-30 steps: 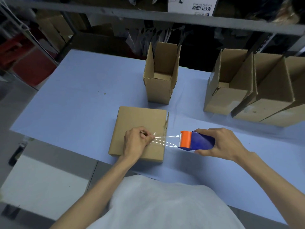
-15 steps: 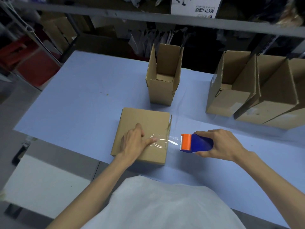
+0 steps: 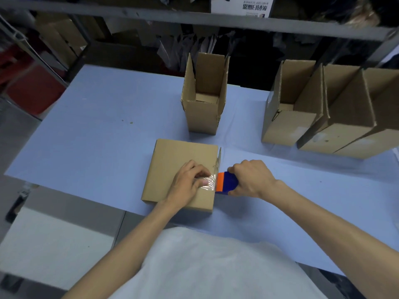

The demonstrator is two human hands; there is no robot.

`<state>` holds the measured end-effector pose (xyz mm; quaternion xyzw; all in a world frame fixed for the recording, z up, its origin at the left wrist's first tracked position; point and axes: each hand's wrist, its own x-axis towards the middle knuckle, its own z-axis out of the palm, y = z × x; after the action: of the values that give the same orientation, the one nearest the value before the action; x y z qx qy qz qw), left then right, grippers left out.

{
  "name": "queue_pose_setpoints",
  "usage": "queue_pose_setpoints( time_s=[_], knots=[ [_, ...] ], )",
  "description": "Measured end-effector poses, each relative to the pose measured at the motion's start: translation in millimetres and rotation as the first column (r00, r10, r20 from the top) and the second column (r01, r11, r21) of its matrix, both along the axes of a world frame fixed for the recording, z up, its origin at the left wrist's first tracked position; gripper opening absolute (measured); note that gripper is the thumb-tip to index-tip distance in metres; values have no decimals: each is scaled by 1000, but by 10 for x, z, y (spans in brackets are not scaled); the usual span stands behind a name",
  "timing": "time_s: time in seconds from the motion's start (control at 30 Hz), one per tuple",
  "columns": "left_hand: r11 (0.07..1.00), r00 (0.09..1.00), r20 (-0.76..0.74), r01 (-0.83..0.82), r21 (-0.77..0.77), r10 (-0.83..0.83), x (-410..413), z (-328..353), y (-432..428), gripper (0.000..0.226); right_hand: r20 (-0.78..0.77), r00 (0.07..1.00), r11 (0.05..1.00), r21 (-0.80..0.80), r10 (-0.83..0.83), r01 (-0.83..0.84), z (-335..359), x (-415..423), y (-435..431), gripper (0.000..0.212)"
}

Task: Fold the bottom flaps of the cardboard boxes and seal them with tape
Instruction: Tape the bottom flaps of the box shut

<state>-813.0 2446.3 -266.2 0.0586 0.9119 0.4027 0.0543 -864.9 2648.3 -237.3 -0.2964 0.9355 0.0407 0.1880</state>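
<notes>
light: dim, bluish | glare: on clear tape [image 3: 209, 184] | edges: wide-angle bowing | shelves [image 3: 133, 13]: dark, soft

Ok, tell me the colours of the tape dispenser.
The tape dispenser is dark blue with an orange front end, seen in the head view.

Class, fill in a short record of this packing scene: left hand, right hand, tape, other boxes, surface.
left hand: on the flat box, fingers at the clear tape
right hand: grips the blue-and-orange tape dispenser at that box's right edge
tape: runs from dispenser onto the box top
other boxes: one upright open box behind; open boxes at far right
surface: light blue table
</notes>
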Motion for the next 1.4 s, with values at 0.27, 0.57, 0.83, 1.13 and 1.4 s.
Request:
queue_pose_setpoints(
  time_s=[0.27,0.57,0.83,1.13,1.4],
  knots=[
    [1000,999,-33,-7,6,7,20,17,58,28,-50,997,993,109,51,-45,161,-32,-213,34],
    [920,978,-12,194,-339,-210,-52,0,68,23,-58,980,980,-68,-192,188,-16,96,306,43],
    [960,990,68,137,-244,-124,-168,176,238,40,-28,957,816,-530,-288,230,346,234,602,71],
    [635,860,511,-386,669,-16,-181,708,345,24,-71,966,664,-738,-249,117,678,284,552,80],
    [827,907,349,-375,419,234,-219,722,313,12,-124,973,747,-662,-192,63,681,245,537,82]
  ],
)
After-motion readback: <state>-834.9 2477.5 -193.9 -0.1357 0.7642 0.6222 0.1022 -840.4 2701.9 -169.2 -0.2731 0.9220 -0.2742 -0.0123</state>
